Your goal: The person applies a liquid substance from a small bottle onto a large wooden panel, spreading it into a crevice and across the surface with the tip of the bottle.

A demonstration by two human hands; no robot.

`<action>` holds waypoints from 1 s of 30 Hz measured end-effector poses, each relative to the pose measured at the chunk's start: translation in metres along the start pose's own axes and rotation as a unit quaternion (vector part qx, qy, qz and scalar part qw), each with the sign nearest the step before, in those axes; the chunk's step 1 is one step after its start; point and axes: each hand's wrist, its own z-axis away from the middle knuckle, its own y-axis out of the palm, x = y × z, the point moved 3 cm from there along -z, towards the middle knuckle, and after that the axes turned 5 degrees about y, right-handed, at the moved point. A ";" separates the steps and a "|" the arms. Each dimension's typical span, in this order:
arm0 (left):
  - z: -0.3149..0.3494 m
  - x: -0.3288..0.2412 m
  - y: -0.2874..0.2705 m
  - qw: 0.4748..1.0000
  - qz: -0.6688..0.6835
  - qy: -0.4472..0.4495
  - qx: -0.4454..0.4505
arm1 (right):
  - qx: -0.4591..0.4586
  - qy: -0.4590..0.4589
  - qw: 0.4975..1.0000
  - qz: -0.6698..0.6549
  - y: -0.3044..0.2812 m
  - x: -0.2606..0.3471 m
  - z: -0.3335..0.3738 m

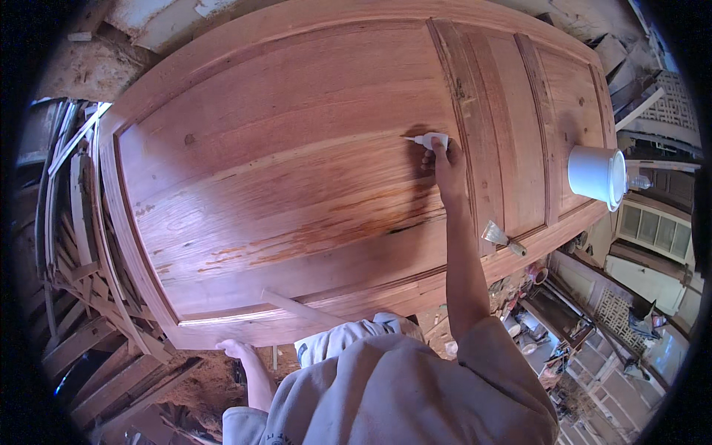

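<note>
A large panelled wooden door [311, 96] lies flat in front of me, reddish-brown, with rough streaks in the grain of its big panel. My right hand [443, 159] is closed round a small white squeeze bottle [432, 140] above that panel, its thin nozzle pointing left. At the door's near left edge rests my left hand [234, 348], fingers stretched along the wood and holding nothing that I can see. Between my body and the panel, a thin wooden strip [300, 307] lies across the near rail. A putty knife [503, 239] with a wooden handle lies right of my right forearm.
On the door's right end sits a white plastic tub [592, 176], with a clear plastic bottle [639, 182] beyond it. Scrap boards [100, 297] are heaped at the left. Cluttered tools and containers [549, 326] lie at the lower right, near a pale cabinet [653, 231].
</note>
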 end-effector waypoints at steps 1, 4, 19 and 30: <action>-0.016 0.005 0.002 1.000 -0.006 0.017 0.003 | 0.003 0.004 1.000 0.002 0.000 -0.005 -0.003; -0.023 0.005 0.002 0.999 -0.012 0.032 0.009 | -0.002 0.003 1.000 0.020 0.000 -0.012 -0.012; -0.001 -0.001 0.004 0.999 0.028 0.025 0.032 | -0.031 -0.034 0.995 0.090 -0.009 -0.024 -0.020; -0.011 0.004 0.006 0.997 0.042 0.044 0.050 | -0.035 -0.041 0.995 0.084 -0.019 -0.016 -0.017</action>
